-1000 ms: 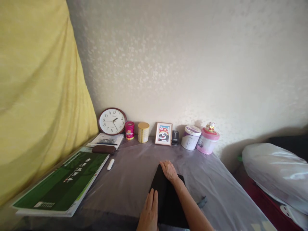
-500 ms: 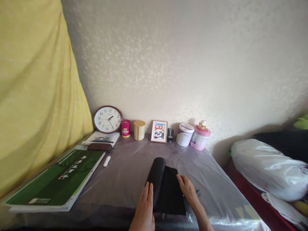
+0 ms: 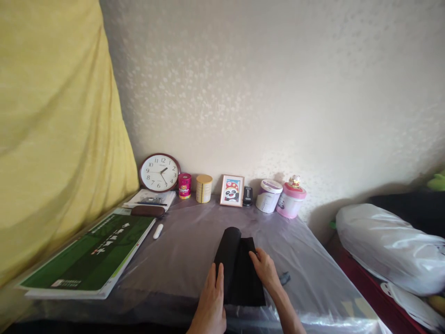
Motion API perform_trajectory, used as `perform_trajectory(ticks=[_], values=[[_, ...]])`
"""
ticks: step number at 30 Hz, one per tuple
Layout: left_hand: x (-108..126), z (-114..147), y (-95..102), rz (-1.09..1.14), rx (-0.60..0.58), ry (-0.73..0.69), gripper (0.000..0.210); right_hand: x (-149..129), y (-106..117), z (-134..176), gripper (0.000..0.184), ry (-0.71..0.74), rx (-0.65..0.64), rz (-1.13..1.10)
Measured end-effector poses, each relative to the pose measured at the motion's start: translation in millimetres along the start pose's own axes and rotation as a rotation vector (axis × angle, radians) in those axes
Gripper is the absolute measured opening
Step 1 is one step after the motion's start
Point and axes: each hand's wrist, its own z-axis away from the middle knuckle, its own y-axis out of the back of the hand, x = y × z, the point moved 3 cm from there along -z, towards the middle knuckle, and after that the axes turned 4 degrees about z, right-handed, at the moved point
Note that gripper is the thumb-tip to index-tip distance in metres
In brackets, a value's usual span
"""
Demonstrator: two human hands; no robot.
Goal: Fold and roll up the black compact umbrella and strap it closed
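Though some fingers hide, left hand (image 3: pixel 212 301) cups and right hand (image 3: pixel 265 269) pinches black sheet (image 3: pixel 245 283).

From my head, the camera faces the wall (image 3: pixel 222 93), looking down on my nearby hands (image 3: pixel 212 295) and the counter (image 3: pixel 184 253).

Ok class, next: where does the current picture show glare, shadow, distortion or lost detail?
Head view: glare on the table and white bag; head view: shadow on the wall right of the pink tub; head view: the clock looks oval; head view: the black item shows little surface detail.
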Motion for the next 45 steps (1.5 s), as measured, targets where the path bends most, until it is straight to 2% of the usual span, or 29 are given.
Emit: perform_trajectory(ticks=[5,8,12,16,20,23,28,32,35,36,39,41,45], values=[[2,0,1.0,-0.027,-0.005,0.005,0.090,-25,-1,-15,0.034,-0.012,-0.032,-0.368],[1,-2,-1.9,-0.047,-0.013,0.012,0.092,-44,-10,-19,0.040,-0.057,-0.081,-0.553],[-4,-4,-8.7,-0.056,0.010,0.002,0.094,-60,-27,-24,0.042,-0.098,-0.092,-0.627],[-9,-8,-15.0,-0.045,0.033,-0.019,0.097,-68,-43,-28,0.038,-0.119,-0.094,-0.598],[-9,-9,-13.9,-0.045,0.020,-0.015,0.084,-73,-52,-29,0.031,-0.127,-0.104,-0.458],[-9,-7,-9.5,-0.035,0.023,-0.017,0.080,-77,-58,-29,0.030,-0.119,-0.184,-0.386],[-25,-2,-11.5,0.021,0.051,-0.089,0.080,-89,-51,-22,0.021,0.013,-0.275,-0.222],[-39,5,-10.1,-0.005,0.115,-0.103,0.060,-99,-42,-14,0.016,0.106,-0.348,-0.237],[-32,7,1.1,-0.051,0.221,-0.104,0.045,-101,-41,-9,0.017,0.175,-0.341,-0.166],[-26,6,4.0,-0.060,0.220,-0.125,0.045,-102,-41,-7,0.017,0.196,-0.335,-0.136],[-11,1,6.7,-0.080,0.138,-0.167,0.065,-102,-42,-3,0.020,0.254,-0.324,-0.078],[-6,-3,4.7,-0.087,0.062,-0.142,0.080,-102,-39,1,0.021,0.319,-0.315,-0.061],[-5,-9,-3.0,-0.070,-0.053,-0.080,0.087,-101,-25,15,0.023,0.524,-0.266,-0.060]])
